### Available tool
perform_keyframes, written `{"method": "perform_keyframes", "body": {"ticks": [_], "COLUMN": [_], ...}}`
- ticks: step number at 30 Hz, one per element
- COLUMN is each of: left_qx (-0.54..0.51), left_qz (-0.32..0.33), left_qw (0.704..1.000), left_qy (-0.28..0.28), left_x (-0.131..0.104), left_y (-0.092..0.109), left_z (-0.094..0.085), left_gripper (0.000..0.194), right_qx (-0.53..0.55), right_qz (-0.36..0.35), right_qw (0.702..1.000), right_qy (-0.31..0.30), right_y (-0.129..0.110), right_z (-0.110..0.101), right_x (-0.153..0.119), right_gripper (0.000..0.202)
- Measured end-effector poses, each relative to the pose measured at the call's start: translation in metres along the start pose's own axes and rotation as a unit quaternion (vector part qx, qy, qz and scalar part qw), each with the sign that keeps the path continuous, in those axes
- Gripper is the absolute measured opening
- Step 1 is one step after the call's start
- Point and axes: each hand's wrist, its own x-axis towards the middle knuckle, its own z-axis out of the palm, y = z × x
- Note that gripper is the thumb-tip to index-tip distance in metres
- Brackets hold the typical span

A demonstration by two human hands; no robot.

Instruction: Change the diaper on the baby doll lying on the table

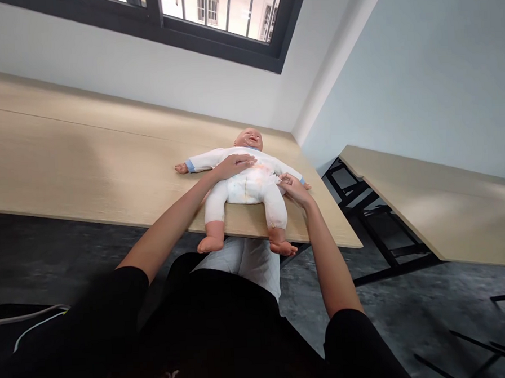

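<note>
A baby doll [274, 207] in a white top with blue cuffs lies on its back, its feet past the table's near edge. Around its hips is a white diaper [244, 190] with faint coloured marks on the front. My left hand [234, 165] rests flat across the doll's belly at the diaper's upper edge, fingers stretched out. At the doll's hip on the right side of the view, my right hand [293, 188] pinches a thin white side piece of the diaper. The fingertips partly cover that piece.
The doll lies near the right end of a long wooden table [43, 149] against the wall. Above is a dark-framed window [227, 35]. A second table [439, 190] with black legs stands to the right. Cables [34, 319] run at lower left.
</note>
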Motion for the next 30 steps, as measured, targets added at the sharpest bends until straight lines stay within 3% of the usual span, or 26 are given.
{"method": "perform_keyframes", "body": {"ticks": [7, 16, 22, 30], "left_qx": [-0.023, -0.018, -0.019, -0.007], "left_qz": [-0.003, 0.000, -0.005, -0.001], "left_qw": [1.000, 1.000, 1.000, 1.000], "left_qy": [0.012, 0.014, 0.014, 0.015], "left_x": [-0.002, -0.002, -0.003, -0.002], "left_y": [0.000, -0.001, 0.001, 0.000], "left_z": [0.001, 0.001, 0.000, 0.000], "left_gripper": [0.062, 0.059, 0.061, 0.055], "right_qx": [0.071, 0.079, 0.078, 0.067], "right_qz": [-0.009, 0.008, 0.019, 0.020], "right_qw": [0.997, 0.994, 0.997, 0.997], "right_qy": [-0.007, 0.069, 0.011, -0.015], "right_y": [0.001, 0.010, 0.004, 0.002], "right_z": [-0.004, -0.007, -0.006, -0.004], "right_x": [0.002, 0.006, 0.001, 0.000], "right_gripper": [0.040, 0.049, 0.049, 0.051]}}
